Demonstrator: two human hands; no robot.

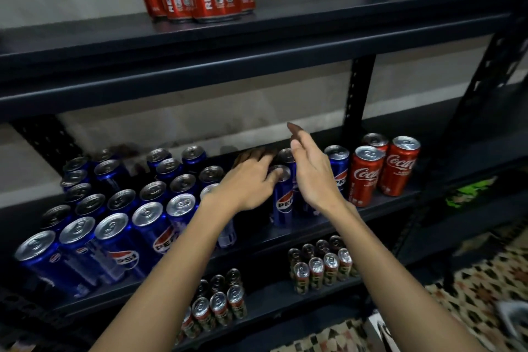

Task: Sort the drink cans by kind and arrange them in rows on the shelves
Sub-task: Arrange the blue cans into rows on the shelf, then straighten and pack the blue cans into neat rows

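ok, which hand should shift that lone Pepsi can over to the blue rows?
Left. The left hand already has fingers on the Pepsi can and sits on the blue rows' side; the right hand hovers open beside it.

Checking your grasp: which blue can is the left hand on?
The left hand grips the front blue Pepsi can in the loose group by the red Coca-Cola cans; fingers lie over its top, unlike the untouched rows left.

free: shelf front [328, 230] | blocked — Pepsi block [114, 208] left, Coke cans [383, 171] right
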